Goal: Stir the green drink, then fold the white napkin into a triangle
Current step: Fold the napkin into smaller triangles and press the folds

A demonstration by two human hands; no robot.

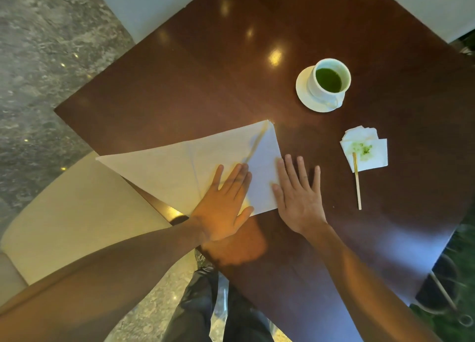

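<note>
The white napkin (180,161) lies on the dark wooden table (205,79) as a wide triangle, its left corner hanging past the table edge. My left hand (223,202) presses flat on its lower middle, fingers spread. My right hand (299,192) lies flat at the napkin's right edge, fingertips on the cloth and palm on the wood. A white cup of green drink (329,80) stands on a white saucer (304,94) at the far right. A wooden stir stick (357,184) rests with its upper end on a small green-stained paper napkin (367,151).
A cream chair seat (77,213) stands left of the table below the napkin's overhanging corner. Two pale chairs (144,4) stand at the far corners. Grey stone floor (38,58) lies to the left. Dark trousers (205,303) show below the table's near edge.
</note>
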